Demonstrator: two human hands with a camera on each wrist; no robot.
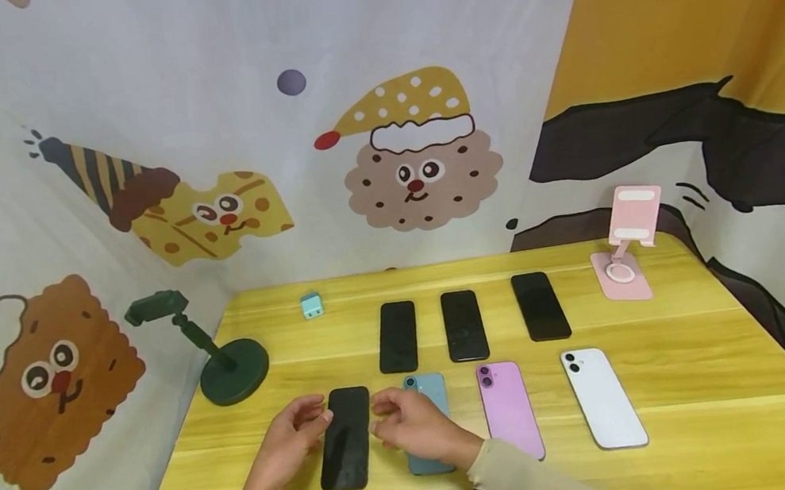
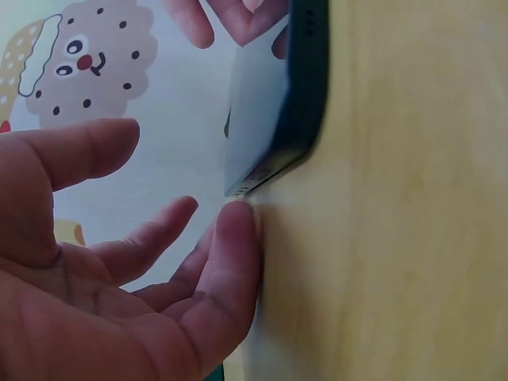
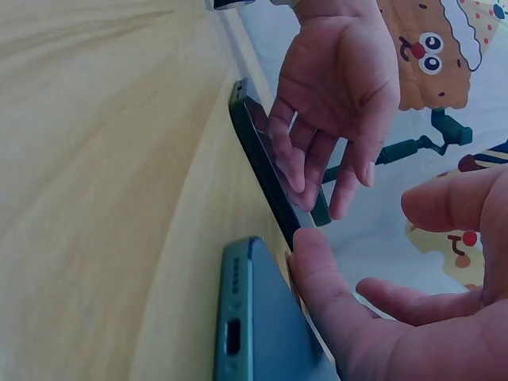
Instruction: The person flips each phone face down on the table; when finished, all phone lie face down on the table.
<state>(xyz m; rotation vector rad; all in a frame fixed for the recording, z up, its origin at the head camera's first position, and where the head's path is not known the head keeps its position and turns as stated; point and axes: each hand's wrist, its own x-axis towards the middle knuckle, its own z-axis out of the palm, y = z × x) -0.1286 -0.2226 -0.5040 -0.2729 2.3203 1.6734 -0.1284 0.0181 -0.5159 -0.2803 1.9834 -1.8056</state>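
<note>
A black-screened phone (image 1: pixel 345 449) lies face up on the table, between the two hands. My left hand (image 1: pixel 287 440) is at its left edge, fingers loosely bent and thumb apart; in the left wrist view a fingertip (image 2: pixel 234 226) is close to the phone's corner, contact unclear. On the other side my right hand (image 1: pixel 415 426) hovers over a blue phone (image 1: pixel 435 388) lying back up, partly covering it. In the right wrist view one right fingertip (image 3: pixel 309 242) is at the black phone's edge (image 3: pixel 266 171), and the thumb stands apart. Neither hand grips anything.
A pink phone (image 1: pixel 512 408) and a white phone (image 1: pixel 606 398) lie back up to the right. Behind are three dark phones (image 1: pixel 465 325), a light-blue charger (image 1: pixel 312 305), a green stand (image 1: pixel 234 373) at left and a pink stand (image 1: pixel 633 213) at right.
</note>
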